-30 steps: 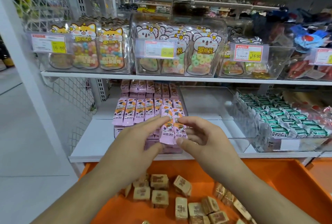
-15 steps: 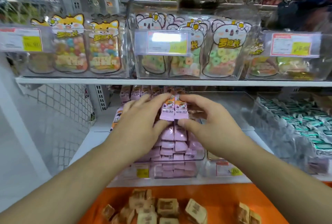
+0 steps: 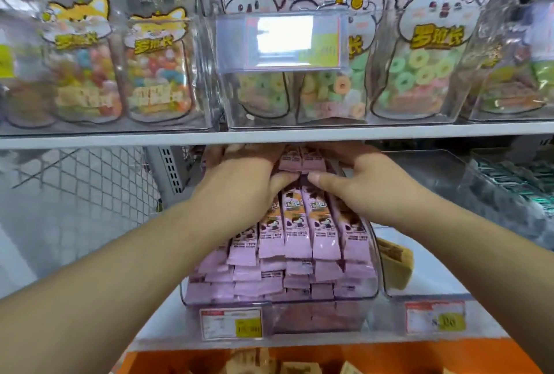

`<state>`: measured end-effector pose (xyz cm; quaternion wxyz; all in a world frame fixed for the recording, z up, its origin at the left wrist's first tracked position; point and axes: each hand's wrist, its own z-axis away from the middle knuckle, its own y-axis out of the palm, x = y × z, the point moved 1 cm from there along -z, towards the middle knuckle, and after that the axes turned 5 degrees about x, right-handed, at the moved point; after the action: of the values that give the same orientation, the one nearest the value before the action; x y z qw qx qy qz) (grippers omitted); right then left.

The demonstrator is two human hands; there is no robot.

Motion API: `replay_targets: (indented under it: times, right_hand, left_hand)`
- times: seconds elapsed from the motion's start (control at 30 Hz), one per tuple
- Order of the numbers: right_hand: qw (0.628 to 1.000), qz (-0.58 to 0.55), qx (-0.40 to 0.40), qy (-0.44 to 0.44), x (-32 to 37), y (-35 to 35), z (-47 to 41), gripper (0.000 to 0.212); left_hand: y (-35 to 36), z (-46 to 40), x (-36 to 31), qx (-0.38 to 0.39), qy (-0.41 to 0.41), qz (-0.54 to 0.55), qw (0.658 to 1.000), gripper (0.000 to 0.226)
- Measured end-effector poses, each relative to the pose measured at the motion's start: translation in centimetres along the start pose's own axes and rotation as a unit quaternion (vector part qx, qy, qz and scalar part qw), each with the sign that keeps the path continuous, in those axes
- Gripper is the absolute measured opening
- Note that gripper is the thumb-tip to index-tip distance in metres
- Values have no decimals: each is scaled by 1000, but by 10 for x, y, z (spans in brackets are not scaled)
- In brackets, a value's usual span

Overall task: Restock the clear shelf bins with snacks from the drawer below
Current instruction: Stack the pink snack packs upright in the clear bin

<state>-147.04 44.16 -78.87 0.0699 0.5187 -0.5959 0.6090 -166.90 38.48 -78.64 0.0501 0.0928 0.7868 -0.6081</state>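
A clear shelf bin [image 3: 280, 316] on the lower shelf is packed with rows of pink snack packets [image 3: 296, 241]. My left hand [image 3: 239, 182] and my right hand [image 3: 359, 179] reach deep into the back of the bin, just under the upper shelf. Together they pinch a pair of pink packets [image 3: 301, 159] between thumbs and fingers, holding them above the back rows. My fingertips are partly hidden by the shelf edge. The orange drawer [image 3: 389, 355] below holds tan wrapped snacks [image 3: 254, 361] at the bottom of the view.
The white upper shelf [image 3: 269, 134] hangs right over my hands and carries clear bins of candy bags [image 3: 419, 53]. A tan packet [image 3: 395, 265] sits in the bin to the right. Green packets [image 3: 515, 182] fill the far right bin. Wire mesh [image 3: 90, 182] stands at left.
Both hands have carried the pair of pink packets from the front of the bin up and back to its rear rows. The view has moved closer to the shelf.
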Motion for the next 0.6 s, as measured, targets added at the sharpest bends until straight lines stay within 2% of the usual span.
replay_targets:
  times: [0.33,0.5,0.6]
  right_hand:
    - [1000,26,15,4,-10,-1,-8,46]
    - [999,32,24,11,-12,-1,-10,50]
    - [999,31,22,27,-15,1,-13,54]
  left_hand:
    - [9,-15,11,17,29,26,999,69]
    - [1,-17,9,36,15,49,998,53]
    - [-5,-20,7,45,-1,67,997,52]
